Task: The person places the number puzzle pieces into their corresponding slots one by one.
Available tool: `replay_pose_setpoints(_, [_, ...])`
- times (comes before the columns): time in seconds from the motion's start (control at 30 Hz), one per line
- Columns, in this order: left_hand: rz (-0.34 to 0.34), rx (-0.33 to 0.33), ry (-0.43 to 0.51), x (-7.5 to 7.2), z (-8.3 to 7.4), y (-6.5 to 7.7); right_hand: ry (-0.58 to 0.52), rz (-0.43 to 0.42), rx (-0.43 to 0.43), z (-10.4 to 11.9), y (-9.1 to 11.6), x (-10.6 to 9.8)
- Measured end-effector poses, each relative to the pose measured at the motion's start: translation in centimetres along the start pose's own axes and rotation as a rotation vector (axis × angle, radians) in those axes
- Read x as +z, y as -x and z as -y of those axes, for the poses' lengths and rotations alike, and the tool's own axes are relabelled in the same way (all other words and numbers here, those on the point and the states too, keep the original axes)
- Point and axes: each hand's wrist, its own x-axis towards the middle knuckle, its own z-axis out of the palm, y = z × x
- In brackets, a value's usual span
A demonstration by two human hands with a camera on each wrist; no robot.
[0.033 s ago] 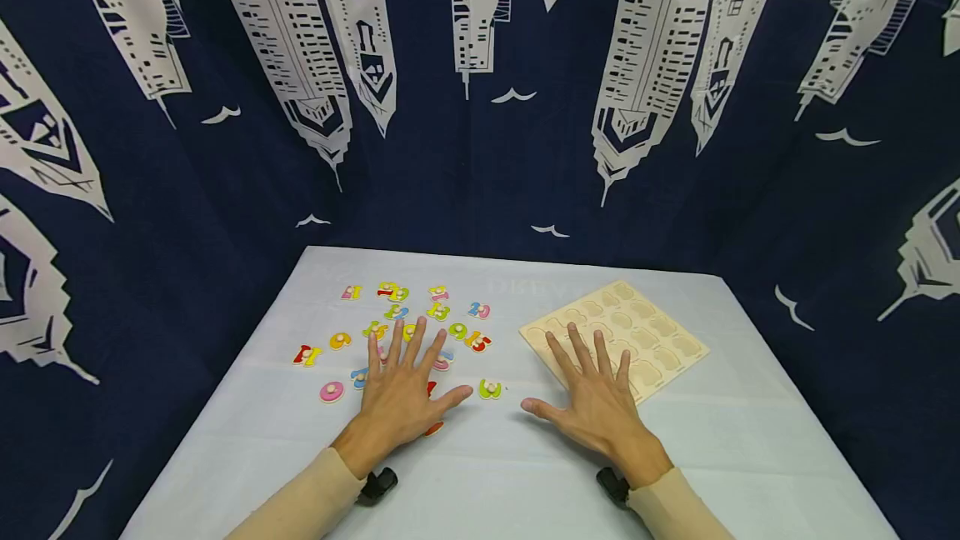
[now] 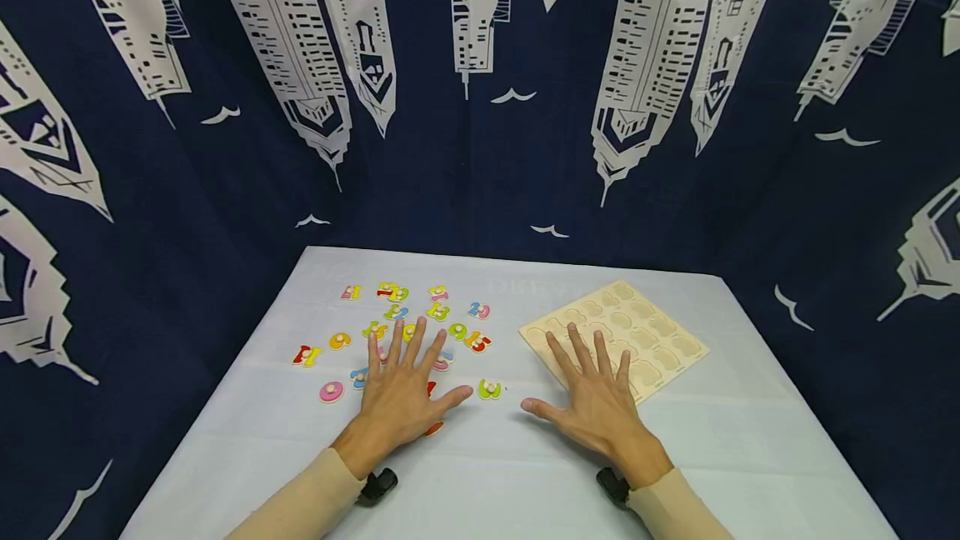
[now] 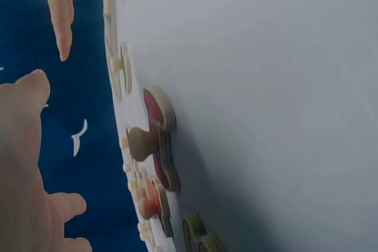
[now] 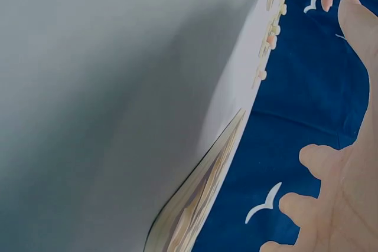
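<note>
Left grip above number pieces, right grip above board

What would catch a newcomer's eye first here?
First, the blue cloth behind the table, printed with upside-down white buildings. Next, bright number pieces lie scattered on the table's left, a pale board on its right. The left grip hovers above pieces, the right grip beside the board.

Beyond the left hand, a green piece reads 9; left of it, a red-and-yellow piece, probably 11.
</note>
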Motion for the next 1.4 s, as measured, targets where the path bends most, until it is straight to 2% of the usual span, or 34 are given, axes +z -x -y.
replay_pose_setpoints(0.33, [-0.008, -0.004, 0.028, 0.1, -0.3, -0.3, 0.005, -0.018, -0.002, -0.5, 0.1, -0.5])
replay_pose_setpoints(0.53, [-0.037, 0.018, 0.035, 0.5, -1.0, -0.5, -0.001, -0.01, 0.005, -1.7, 0.2, -0.8])
replay_pose_setpoints(0.83, [-0.023, 0.059, 0.084, 0.9, -2.8, -1.1, -0.036, 0.013, 0.042, -4.8, -0.5, -2.1])
replay_pose_setpoints(1.13, [-0.004, 0.131, 0.127, 1.2, -4.6, -2.1, -0.04, 0.041, 0.095, -8.3, -1.9, -3.4])
replay_pose_setpoints(1.4, [0.095, 0.199, 0.102, 2.0, -6.6, -2.9, -0.077, 0.139, 0.181, -12.6, -3.3, -4.0])
